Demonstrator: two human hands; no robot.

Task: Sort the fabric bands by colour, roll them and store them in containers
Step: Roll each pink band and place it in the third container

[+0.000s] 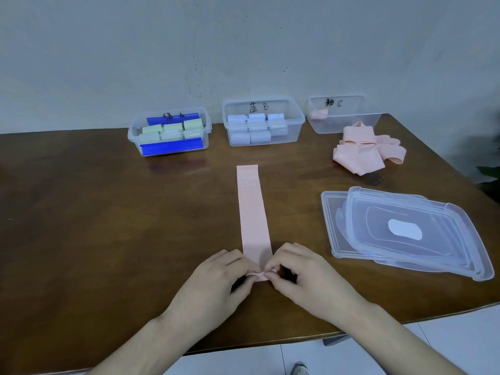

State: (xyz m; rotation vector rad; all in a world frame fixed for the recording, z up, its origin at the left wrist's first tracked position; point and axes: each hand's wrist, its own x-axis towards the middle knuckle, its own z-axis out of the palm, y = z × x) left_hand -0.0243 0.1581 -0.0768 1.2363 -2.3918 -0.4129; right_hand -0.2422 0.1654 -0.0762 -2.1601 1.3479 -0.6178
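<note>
A long pink band (253, 212) marked 15 LB lies flat on the brown table, running away from me. Its near end is curled into a small fold that my left hand (216, 282) and my right hand (300, 274) both pinch with thumb and fingertips. A loose heap of pink bands (368, 151) sits at the back right. Behind the heap stands clear container C (349, 123) with one pink roll (319, 113) inside. Container B (263, 136) holds several blue rolls. Container A (169, 151), with blue clips, holds several green rolls.
Stacked clear lids (422, 239) lie on the table to the right of my hands. The table's front edge runs just under my wrists, with white floor tiles below. A grey wall stands behind the containers.
</note>
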